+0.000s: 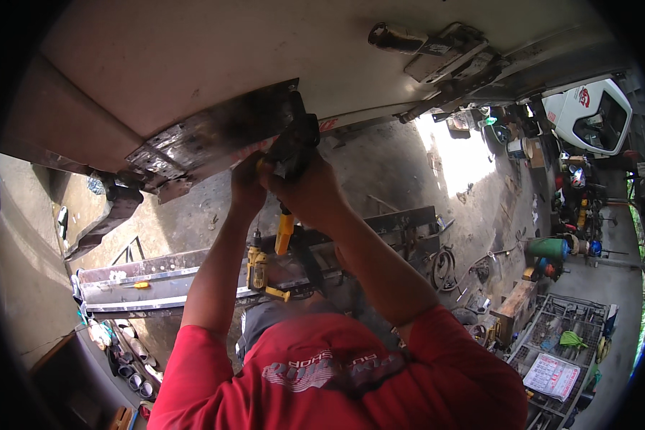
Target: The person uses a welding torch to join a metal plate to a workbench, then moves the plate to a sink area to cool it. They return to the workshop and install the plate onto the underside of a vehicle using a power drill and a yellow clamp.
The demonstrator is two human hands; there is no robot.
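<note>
The left hand (249, 188) and right hand (309, 188) grip the power tool (302, 132), likely heavy and rigid, best held around its body.

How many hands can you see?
2: the left hand and right hand, close together at the dark tool, above centre. Some fingers are hidden.
</note>
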